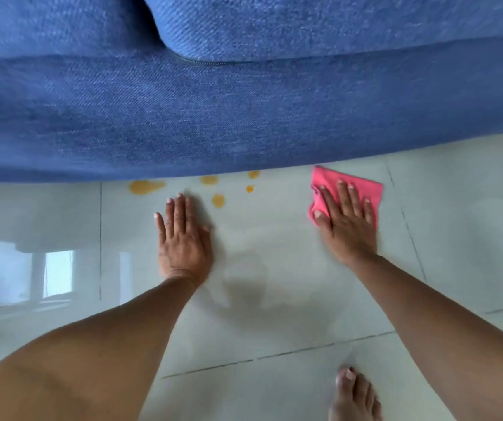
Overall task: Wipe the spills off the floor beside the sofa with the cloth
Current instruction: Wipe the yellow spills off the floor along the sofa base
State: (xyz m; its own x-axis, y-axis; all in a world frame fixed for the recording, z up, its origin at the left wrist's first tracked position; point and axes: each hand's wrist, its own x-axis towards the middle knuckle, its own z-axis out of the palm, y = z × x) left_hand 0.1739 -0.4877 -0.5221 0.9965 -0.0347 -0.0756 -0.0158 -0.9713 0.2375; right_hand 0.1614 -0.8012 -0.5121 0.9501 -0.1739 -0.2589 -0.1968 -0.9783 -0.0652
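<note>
Several orange spills lie on the pale tiled floor along the sofa's lower edge: a long one [146, 186] at the left and round drops [218, 200] toward the middle. A pink cloth [362, 183] lies flat on the floor to the right of them, close to the sofa. My right hand [345, 217] presses down on the cloth with fingers spread. My left hand [183, 235] rests flat on the bare floor just below the spills, holding nothing.
The blue fabric sofa [244, 110] fills the upper half of the view. The glossy floor tiles [274, 284] reflect a window at the left. My bare foot [353, 396] stands at the bottom right, my knee at the bottom left.
</note>
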